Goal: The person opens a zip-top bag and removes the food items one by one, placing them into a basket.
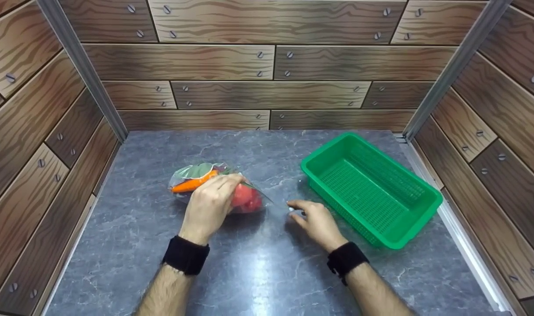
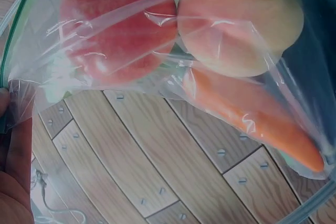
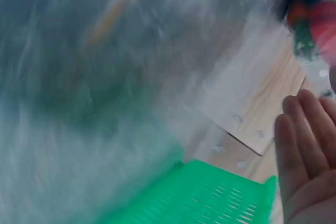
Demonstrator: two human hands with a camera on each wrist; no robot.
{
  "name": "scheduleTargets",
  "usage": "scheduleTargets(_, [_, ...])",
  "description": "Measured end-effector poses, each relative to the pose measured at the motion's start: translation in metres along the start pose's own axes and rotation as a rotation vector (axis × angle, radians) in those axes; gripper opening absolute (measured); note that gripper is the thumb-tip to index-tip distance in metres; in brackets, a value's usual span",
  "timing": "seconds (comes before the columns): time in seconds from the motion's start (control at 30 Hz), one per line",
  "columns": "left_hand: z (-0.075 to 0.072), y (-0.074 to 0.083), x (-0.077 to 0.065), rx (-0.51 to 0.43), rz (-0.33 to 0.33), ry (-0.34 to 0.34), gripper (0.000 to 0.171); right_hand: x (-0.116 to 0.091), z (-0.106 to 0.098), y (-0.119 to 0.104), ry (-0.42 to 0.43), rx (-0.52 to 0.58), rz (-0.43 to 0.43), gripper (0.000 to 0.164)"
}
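Note:
A clear zip bag point(image 1: 179, 177) with a green seal strip lies left of centre on the grey table. Inside it are a carrot point(image 1: 192, 183), a round red fruit or vegetable point(image 2: 121, 30), a pale pinkish-yellow round one point(image 2: 239, 22) and something green. My left hand point(image 1: 210, 204) pinches the bag's top edge at the seal strip point(image 2: 20, 19). Just beyond the strip's other end is my right hand point(image 1: 317, 221), its fingers loosely bent in the head view and fairly straight in the blurred right wrist view. A small white spot shows by its fingertips.
A green perforated plastic basket point(image 1: 308, 169) stands at the right of the table, close beside the right hand. Wood-patterned panels point(image 1: 223, 94) wall the table at the back and both sides, with metal posts point(image 1: 456, 66) at the corners.

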State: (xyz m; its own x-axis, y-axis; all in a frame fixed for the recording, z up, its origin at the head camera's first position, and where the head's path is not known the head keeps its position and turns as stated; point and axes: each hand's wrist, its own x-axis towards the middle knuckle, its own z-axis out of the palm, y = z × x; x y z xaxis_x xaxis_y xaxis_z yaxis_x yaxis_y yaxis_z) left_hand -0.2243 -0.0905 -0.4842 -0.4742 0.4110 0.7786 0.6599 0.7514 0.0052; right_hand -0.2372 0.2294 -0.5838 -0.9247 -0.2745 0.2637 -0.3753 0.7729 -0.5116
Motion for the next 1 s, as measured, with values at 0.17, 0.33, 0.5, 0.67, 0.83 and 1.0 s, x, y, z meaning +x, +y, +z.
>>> scheduleTargets(0.17, [-0.006,-0.006,0.005,-0.039,-0.016,0.015,0.069,0.008,-0.008,0.001,0.087,0.143,0.041,0.009])
scheduleTargets(0.33, [-0.012,-0.012,0.014,-0.134,-0.111,0.097,0.035,0.021,-0.038,-0.005,0.135,0.236,0.065,0.009])
scheduleTargets(0.5, [-0.017,-0.020,0.025,-0.210,-0.185,0.160,0.024,0.036,-0.073,-0.013,0.192,0.287,0.080,0.012])
scheduleTargets(0.67, [-0.022,-0.031,0.033,-0.270,-0.241,0.201,0.020,0.049,-0.101,-0.024,0.208,0.482,0.086,0.011])
scheduleTargets(0.83, [-0.024,-0.041,0.036,-0.317,-0.305,0.212,0.019,0.057,-0.118,-0.037,0.213,0.638,0.099,0.009])
scheduleTargets(1.0, [-0.025,-0.048,0.038,-0.339,-0.351,0.205,0.018,0.063,-0.132,-0.051,0.253,0.649,0.049,0.008])
